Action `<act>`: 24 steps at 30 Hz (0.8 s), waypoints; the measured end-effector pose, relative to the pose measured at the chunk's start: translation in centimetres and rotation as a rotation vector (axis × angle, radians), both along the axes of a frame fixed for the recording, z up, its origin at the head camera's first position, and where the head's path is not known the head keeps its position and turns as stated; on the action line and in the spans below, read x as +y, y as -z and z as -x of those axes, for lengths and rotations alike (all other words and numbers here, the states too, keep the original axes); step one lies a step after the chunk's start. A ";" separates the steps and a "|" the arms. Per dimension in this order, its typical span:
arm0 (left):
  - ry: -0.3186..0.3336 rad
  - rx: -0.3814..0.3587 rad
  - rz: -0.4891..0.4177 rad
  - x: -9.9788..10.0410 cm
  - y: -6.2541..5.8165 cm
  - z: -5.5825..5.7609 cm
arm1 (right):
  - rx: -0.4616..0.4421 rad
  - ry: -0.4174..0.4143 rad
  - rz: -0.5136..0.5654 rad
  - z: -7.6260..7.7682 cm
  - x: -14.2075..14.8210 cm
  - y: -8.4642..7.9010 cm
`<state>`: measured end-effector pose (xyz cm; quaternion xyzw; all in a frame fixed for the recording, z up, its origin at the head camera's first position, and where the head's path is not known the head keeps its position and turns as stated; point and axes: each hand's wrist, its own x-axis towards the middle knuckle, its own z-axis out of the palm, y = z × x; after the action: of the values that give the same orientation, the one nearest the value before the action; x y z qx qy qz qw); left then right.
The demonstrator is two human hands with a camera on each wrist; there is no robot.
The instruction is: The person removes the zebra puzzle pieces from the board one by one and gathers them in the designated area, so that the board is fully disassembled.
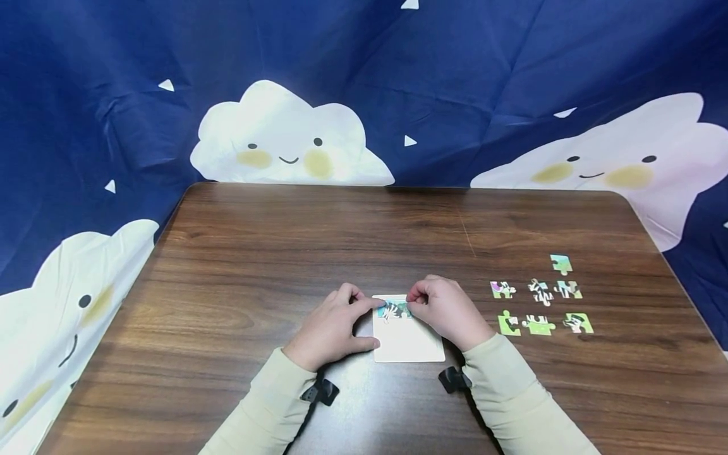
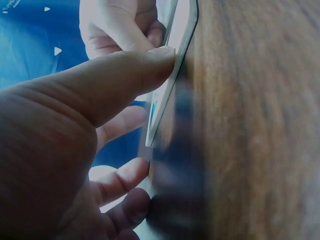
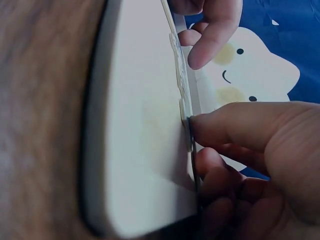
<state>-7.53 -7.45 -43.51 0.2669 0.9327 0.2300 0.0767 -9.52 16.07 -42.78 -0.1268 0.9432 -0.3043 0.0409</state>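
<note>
A white puzzle board lies on the table, with joined puzzle pieces along its far edge; their pale edges also show in the right wrist view. My left hand is at the board's left side. Its thumb presses the board's edge, while the index finger reaches onto the piece at the far left corner. My right hand comes from the other side. Its thumb and index finger pinch a puzzle piece at the far right part of the row, mostly hidden by the fingers.
Several loose puzzle pieces lie to the right, among them a green one, a pink and green one and a blue one. A blue cloth printed with clouds hangs behind the brown wooden table.
</note>
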 end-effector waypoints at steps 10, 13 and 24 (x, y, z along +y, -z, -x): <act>0.074 0.012 -0.013 0.4 0.1 0.1 | -0.007 0.028 0.015 0.2 0.3 0.2; 0.067 0.023 0.000 0.5 0.0 -0.1 | -0.015 0.024 0.034 0.2 0.4 0.2; 0.057 0.027 0.000 0.5 0.3 -0.3 | -0.004 0.068 0.050 0.2 3.2 -0.6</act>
<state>-7.27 -6.97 -43.84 0.2965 0.9257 0.2241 0.0705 -9.67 19.24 -42.22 -0.0951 0.9390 -0.3294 0.0290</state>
